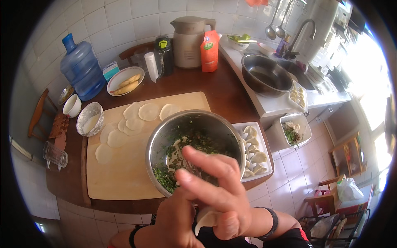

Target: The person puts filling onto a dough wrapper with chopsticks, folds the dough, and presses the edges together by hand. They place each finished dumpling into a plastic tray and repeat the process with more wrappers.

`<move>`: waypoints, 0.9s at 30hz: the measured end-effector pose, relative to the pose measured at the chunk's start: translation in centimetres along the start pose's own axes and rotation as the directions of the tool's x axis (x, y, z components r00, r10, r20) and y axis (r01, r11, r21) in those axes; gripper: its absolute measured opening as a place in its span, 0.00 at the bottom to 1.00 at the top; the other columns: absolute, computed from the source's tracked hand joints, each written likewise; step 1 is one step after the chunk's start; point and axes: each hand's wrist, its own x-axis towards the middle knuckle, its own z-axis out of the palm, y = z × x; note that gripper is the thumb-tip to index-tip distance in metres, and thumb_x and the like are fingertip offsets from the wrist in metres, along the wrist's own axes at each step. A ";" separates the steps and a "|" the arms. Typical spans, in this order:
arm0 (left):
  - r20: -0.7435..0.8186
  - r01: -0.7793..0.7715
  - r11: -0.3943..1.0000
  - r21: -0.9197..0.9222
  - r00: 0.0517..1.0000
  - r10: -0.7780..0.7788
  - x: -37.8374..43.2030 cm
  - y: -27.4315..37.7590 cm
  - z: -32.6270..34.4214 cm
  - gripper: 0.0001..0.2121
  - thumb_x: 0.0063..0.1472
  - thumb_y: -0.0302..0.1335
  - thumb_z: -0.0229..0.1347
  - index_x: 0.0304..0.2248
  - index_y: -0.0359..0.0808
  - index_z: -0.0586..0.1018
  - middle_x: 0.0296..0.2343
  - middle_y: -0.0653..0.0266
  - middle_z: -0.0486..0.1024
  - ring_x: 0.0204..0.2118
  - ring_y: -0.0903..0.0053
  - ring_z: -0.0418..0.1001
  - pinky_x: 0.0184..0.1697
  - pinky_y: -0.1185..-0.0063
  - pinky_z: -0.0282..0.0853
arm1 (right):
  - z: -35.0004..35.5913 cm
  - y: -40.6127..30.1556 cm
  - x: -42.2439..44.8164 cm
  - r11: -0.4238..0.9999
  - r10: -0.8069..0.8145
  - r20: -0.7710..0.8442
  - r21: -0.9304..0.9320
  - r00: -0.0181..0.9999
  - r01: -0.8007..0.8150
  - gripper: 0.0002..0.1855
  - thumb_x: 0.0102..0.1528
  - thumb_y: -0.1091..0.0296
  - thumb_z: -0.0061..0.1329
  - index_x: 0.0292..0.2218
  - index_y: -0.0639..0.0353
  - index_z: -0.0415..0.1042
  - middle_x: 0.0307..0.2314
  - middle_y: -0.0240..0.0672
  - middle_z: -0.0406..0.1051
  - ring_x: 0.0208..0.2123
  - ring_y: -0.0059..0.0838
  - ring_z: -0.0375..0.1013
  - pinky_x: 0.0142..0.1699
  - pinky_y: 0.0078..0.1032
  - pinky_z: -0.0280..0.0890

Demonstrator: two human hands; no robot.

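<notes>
Close to the camera, my left hand [178, 218] and my right hand [220, 192] meet around a dough wrapper [207, 219], folded at its visible edge. Two fingers of my right hand stretch out over a steel bowl [149, 155] of chopped green filling [166, 179]. Something thin in the bowl, perhaps a utensil, is mostly hidden behind them. Left of the bowl, several round dough wrappers [117, 138] lie on a wooden board [130, 173]. A white tray [268, 148] of folded dumplings [259, 157] stands right of the bowl, partly behind its rim.
A patterned bowl [90, 119] holding white powder, a glass mug [55, 156] and a blue water bottle [81, 68] stand left. Behind are a plate [125, 81], a jug [189, 43] and an orange pouch [210, 52]. A large metal basin [266, 74] and a waste bin [295, 130] are right.
</notes>
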 end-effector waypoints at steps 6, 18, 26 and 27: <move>0.134 0.182 0.955 0.235 0.967 -0.217 -1.0 0.7 -1.6 0.25 0.63 0.28 0.60 0.56 0.24 0.68 0.49 0.52 0.73 0.51 0.69 0.73 0.54 0.75 0.67 | 0.2 1.1 -0.5 0.991 -0.123 -0.235 -0.089 0.964 0.105 0.46 0.66 0.33 0.16 0.55 0.66 0.70 0.55 0.58 0.65 0.45 0.44 0.69 0.52 0.35 0.58; -0.049 -0.024 0.848 0.530 0.997 0.059 -1.2 -0.4 -0.7 0.16 0.61 0.25 0.61 0.47 0.27 0.77 0.43 0.55 0.77 0.42 0.71 0.78 0.42 0.79 0.72 | -4.4 -0.7 -1.2 0.999 -0.001 0.024 0.037 1.000 0.000 0.17 0.46 0.64 0.66 0.40 0.51 0.83 0.46 0.31 0.77 0.47 0.31 0.74 0.50 0.30 0.61; -0.162 0.169 0.914 0.368 0.980 -0.116 -1.3 -1.6 -0.6 0.24 0.60 0.21 0.61 0.54 0.24 0.70 0.44 0.49 0.77 0.42 0.69 0.79 0.46 0.75 0.75 | -5.8 1.9 -2.8 0.866 0.326 -0.126 0.438 0.937 -0.243 0.11 0.49 0.77 0.63 0.37 0.64 0.82 0.38 0.43 0.80 0.43 0.39 0.79 0.45 0.30 0.73; -0.245 0.237 0.912 0.336 0.956 -0.159 -1.5 -1.5 -0.7 0.24 0.61 0.21 0.60 0.55 0.25 0.69 0.43 0.48 0.77 0.43 0.68 0.79 0.48 0.72 0.76 | -6.9 2.3 -3.3 0.839 0.440 -0.166 0.428 0.883 -0.337 0.11 0.49 0.78 0.62 0.37 0.66 0.82 0.37 0.44 0.80 0.42 0.37 0.80 0.45 0.29 0.74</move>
